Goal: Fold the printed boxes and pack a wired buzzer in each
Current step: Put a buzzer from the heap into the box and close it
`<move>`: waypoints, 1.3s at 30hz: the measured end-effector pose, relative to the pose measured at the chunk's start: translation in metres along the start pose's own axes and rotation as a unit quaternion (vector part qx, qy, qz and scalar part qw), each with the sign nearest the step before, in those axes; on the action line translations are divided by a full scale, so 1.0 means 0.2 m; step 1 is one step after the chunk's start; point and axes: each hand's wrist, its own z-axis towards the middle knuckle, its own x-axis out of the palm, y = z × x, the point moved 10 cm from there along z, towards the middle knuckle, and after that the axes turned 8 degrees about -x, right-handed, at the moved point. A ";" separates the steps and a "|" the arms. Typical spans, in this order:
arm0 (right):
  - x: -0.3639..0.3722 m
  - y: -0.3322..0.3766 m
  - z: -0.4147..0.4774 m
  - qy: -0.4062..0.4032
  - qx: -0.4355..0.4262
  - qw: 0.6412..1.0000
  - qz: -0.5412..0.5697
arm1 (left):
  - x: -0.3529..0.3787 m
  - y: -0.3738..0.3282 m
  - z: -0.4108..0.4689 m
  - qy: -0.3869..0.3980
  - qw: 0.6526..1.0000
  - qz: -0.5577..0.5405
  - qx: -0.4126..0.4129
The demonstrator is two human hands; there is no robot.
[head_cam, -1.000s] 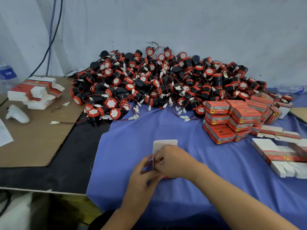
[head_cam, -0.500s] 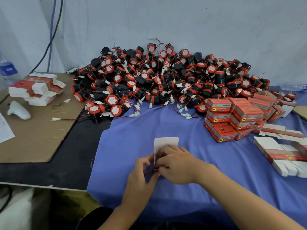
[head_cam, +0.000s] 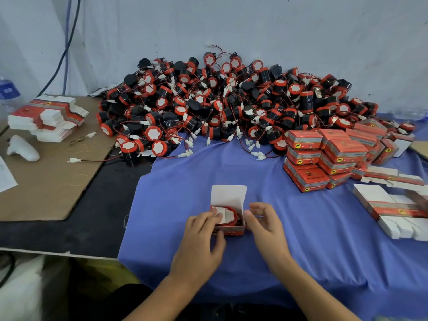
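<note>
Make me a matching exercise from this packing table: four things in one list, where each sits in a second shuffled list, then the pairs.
Things
1. open red printed cardboard box with raised white flap
2. heap of round black and red wired buzzers
3. stack of closed red printed boxes
4. curved white plastic object

Places
A. far left, on the brown cardboard sheet
B. against the back wall
C. between the left hand and the right hand
D. on the blue cloth, beside the heap's right end

Pairs: 1-C, 2-B, 3-D, 4-A
</note>
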 end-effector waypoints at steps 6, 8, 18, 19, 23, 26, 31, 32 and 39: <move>0.09 0.03 0.03 0.063 -0.066 0.995 -0.050 | -0.06 0.00 0.07 -0.003 0.996 -0.085 -0.013; 0.09 0.03 0.02 0.070 -0.099 0.989 -0.090 | -0.08 0.07 0.11 0.006 0.989 -0.134 -0.062; 0.14 0.06 -0.06 0.164 -0.202 0.949 -0.178 | -0.01 0.11 0.13 0.171 0.982 -0.071 0.040; 0.14 0.07 -0.06 0.159 -0.220 0.943 -0.192 | -0.01 0.11 0.12 0.170 0.983 -0.060 0.046; 0.15 0.10 -0.07 0.156 -0.245 0.937 -0.194 | -0.04 0.13 0.13 0.138 0.987 -0.081 0.022; 0.14 0.13 -0.08 0.148 -0.252 0.936 -0.195 | -0.05 0.12 0.12 0.124 0.989 -0.080 0.032; 0.14 0.13 -0.08 0.138 -0.248 0.938 -0.197 | -0.06 0.11 0.11 0.090 0.993 -0.048 0.061; 0.14 0.13 -0.09 0.141 -0.247 0.939 -0.195 | -0.06 0.11 0.11 0.086 0.993 -0.039 0.068; 0.17 0.14 -0.12 0.176 -0.228 0.938 -0.193 | -0.07 0.03 0.06 0.081 0.986 0.065 0.132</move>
